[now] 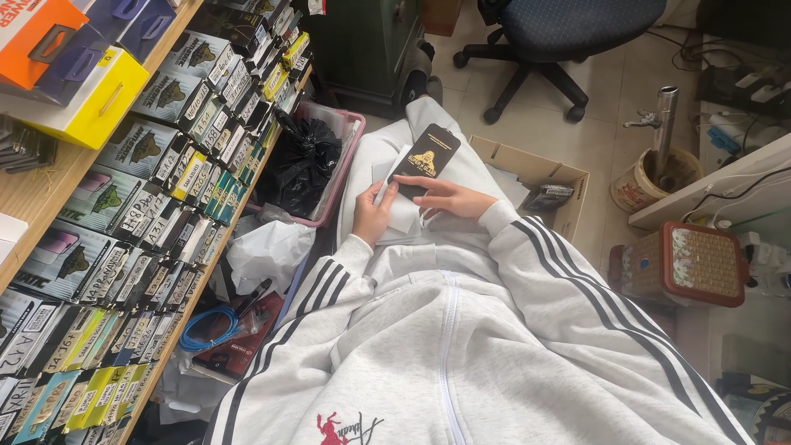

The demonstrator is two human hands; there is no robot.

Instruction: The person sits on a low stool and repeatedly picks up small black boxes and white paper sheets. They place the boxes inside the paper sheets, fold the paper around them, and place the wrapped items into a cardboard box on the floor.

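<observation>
I sit in a light grey tracksuit with black stripes. A flat black package (427, 153) with gold print rests on my lap atop a stack of white flat boxes (401, 213). My left hand (373, 213) grips the left edge of the stack and the package's lower corner. My right hand (443, 197) lies flat across the bottom of the black package, fingers pointing left.
Shelves (49, 185) on the left hold rows of boxed packages with handwritten labels. A pink bin with a black bag (303, 156) stands by my knee. An open cardboard box (544, 177), an office chair (560, 33), a woven stool (700, 262) and a blue cable (206, 328) surround me.
</observation>
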